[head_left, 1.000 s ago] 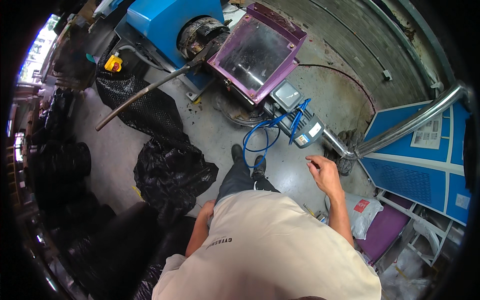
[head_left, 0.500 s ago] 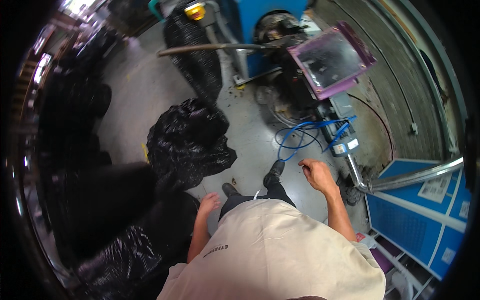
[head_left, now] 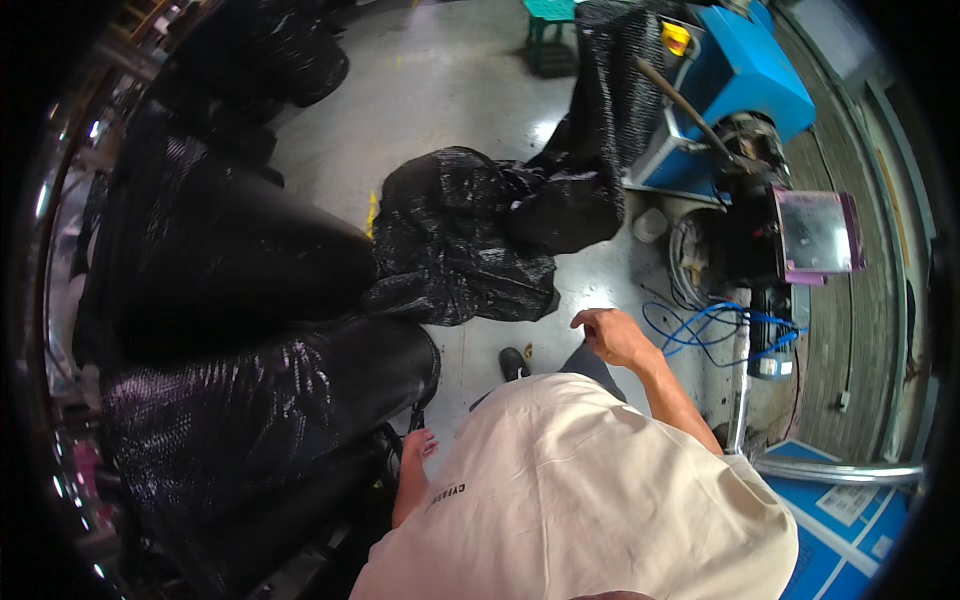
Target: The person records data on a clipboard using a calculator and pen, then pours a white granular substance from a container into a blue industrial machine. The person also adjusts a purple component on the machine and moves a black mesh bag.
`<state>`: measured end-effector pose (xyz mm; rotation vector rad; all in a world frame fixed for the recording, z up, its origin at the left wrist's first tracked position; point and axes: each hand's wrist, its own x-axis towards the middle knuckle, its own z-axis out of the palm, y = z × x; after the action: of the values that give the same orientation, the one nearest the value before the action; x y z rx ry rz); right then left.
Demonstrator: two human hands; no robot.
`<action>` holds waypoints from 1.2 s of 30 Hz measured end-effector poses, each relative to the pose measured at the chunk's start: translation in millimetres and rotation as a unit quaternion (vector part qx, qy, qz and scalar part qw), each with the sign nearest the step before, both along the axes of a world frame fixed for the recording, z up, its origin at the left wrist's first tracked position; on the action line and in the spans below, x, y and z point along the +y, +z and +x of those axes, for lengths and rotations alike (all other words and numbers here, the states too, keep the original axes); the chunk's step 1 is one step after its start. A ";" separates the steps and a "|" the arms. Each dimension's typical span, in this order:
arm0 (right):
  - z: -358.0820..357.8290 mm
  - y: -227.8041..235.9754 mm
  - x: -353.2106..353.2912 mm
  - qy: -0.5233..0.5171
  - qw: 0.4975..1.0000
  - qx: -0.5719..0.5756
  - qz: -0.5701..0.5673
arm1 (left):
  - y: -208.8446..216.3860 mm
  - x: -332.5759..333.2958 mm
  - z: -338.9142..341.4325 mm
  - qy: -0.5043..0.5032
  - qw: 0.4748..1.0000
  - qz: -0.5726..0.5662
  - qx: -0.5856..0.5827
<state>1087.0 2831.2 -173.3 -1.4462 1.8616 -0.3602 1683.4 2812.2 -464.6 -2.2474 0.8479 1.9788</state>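
Observation:
My left hand (head_left: 420,443) hangs low at my left side, fingers loosely parted and nothing in them. It is beside a large roll of black plastic sheeting (head_left: 270,390), apparently without gripping it. My right hand (head_left: 613,337) is held out in front of my body, fingers loosely curved and empty, over the floor. Just beyond it lies a crumpled heap of black plastic sheeting (head_left: 450,240), joined to a long black woven-looking strip (head_left: 610,100) that runs up toward the blue machine (head_left: 750,80).
Blue cables (head_left: 700,325) lie tangled on the floor at right, below a purple-framed box (head_left: 815,235). A metal pipe (head_left: 840,470) crosses above a blue panel (head_left: 830,550) at lower right. A green stool (head_left: 548,20) stands far off. More black rolls (head_left: 270,50) line the left.
My view has turned to the right and I have stepped forward, so the machine and cables now appear further right. The black heap is nearer the middle. Both hands stay empty.

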 end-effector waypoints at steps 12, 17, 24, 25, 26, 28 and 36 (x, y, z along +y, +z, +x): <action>10.1 -36.4 -193.1 0.119 0.993 0.016 -0.022 | -95.1 -88.1 -100.6 0.057 0.996 0.032 0.057; -26.2 -42.1 -293.2 0.104 0.994 0.000 0.020 | -103.6 -195.8 -153.7 0.008 0.998 -0.002 0.062; -122.6 -46.4 -419.3 0.061 0.994 0.008 -0.090 | -0.8 -430.7 -212.2 0.165 0.980 -0.077 0.082; -133.0 -38.9 -439.6 0.064 0.995 0.006 -0.081 | 4.7 -453.4 -207.5 0.196 0.972 -0.089 0.099; -148.3 -32.5 -463.9 0.058 0.995 0.017 -0.079 | 22.6 -478.7 -223.7 0.197 0.969 -0.122 0.083; -159.4 -16.3 -504.4 0.048 0.997 0.028 -0.058 | 38.0 -522.7 -237.6 0.186 0.968 -0.143 0.094; -145.3 -25.2 -678.7 0.099 0.988 -0.061 -0.098 | -50.5 -550.3 -246.4 0.148 0.982 -0.098 0.059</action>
<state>941.7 2152.5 -198.5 -1.6856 1.6059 -0.5326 1437.0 2261.9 -515.1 -2.5152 0.7906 2.2651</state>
